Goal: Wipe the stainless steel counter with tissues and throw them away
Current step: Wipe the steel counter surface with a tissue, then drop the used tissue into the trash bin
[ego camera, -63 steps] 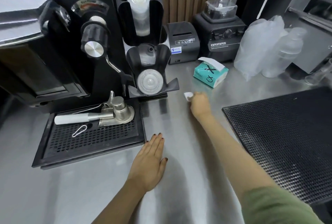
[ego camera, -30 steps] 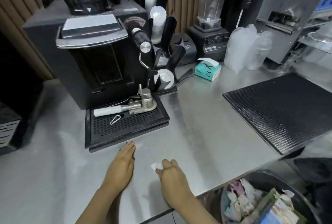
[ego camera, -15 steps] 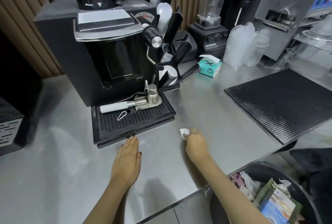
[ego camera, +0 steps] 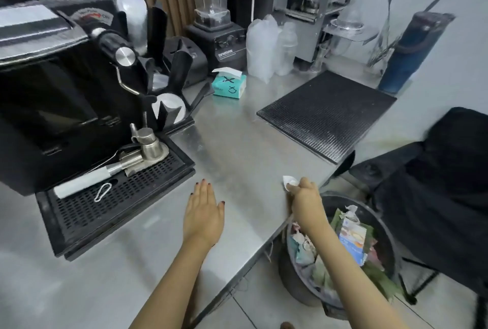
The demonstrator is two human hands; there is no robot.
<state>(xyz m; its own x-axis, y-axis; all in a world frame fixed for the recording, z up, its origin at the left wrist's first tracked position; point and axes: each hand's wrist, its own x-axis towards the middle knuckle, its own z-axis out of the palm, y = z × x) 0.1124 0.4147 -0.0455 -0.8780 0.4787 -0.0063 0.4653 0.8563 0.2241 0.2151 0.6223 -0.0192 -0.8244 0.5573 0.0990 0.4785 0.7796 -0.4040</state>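
Observation:
My right hand (ego camera: pixel 303 200) grips a small crumpled white tissue (ego camera: pixel 289 182) at the right front edge of the stainless steel counter (ego camera: pixel 237 154). Only a corner of the tissue shows past my fingers. My left hand (ego camera: pixel 203 212) rests flat on the counter, fingers straight, just in front of the drip tray. A teal tissue box (ego camera: pixel 229 85) with a sheet sticking up stands at the back of the counter. A round black trash bin (ego camera: pixel 340 252) full of paper and wrappers sits on the floor just below my right forearm.
A black espresso machine (ego camera: pixel 60 85) with its drip tray (ego camera: pixel 113 196) and a portafilter fills the left. A black rubber mat (ego camera: pixel 324 114) lies at the right. A blender, plastic cup stacks and a cup holder stand behind. A black chair (ego camera: pixel 443 183) stands beside the bin.
My right hand has carried the tissue rightward across the counter to its front right edge, above the bin. My left hand stays flat in the same spot. The view has turned right.

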